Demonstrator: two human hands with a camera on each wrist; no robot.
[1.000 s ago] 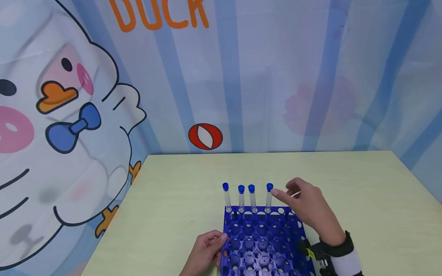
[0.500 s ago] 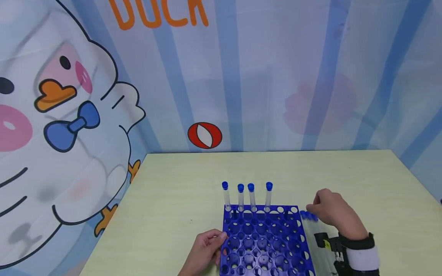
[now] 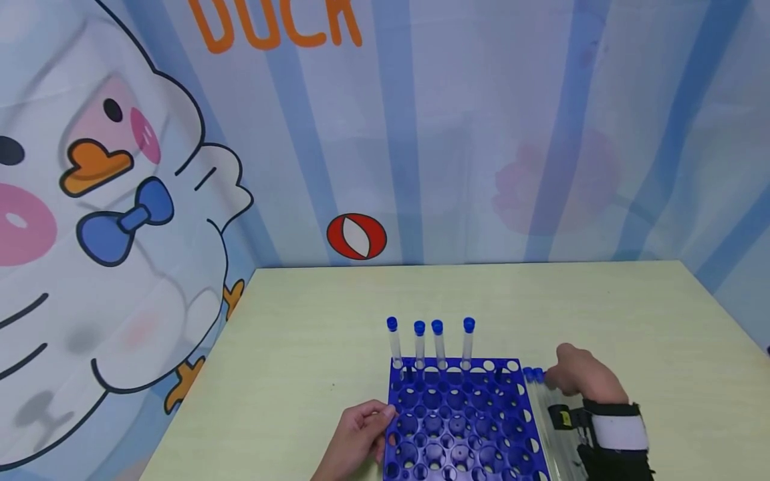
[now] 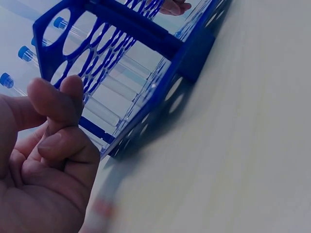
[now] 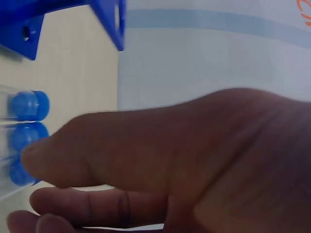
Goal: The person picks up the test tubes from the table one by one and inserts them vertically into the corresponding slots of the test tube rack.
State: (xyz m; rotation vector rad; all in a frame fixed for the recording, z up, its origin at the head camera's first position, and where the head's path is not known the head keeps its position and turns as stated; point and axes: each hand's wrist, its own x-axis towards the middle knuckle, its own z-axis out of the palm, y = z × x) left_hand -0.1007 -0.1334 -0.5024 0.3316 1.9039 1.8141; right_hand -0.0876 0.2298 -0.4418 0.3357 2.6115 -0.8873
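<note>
A blue plastic test tube rack point(image 3: 457, 421) stands on the table, with several blue-capped clear test tubes point(image 3: 468, 342) upright in its far row. My left hand point(image 3: 359, 434) grips the rack's left edge between thumb and fingers, also visible in the left wrist view point(image 4: 53, 145). To the right of the rack, more capped test tubes point(image 3: 535, 401) lie side by side on the table. My right hand point(image 3: 580, 374) is lowered over their capped ends. In the right wrist view its thumb point(image 5: 73, 150) overlaps the blue caps point(image 5: 34, 106); whether thumb and finger pinch a tube is unclear.
The pale wooden table point(image 3: 313, 321) extends around the rack. Behind it hangs a blue striped cloth point(image 3: 445, 133) with cartoon prints. A black strap with a small camera point(image 3: 562, 417) sits on my right wrist, above the lying tubes.
My right hand has left the cap of the rightmost upright tube, moved right, and dropped onto the lying tubes' caps. The left hand stays on the rack.
</note>
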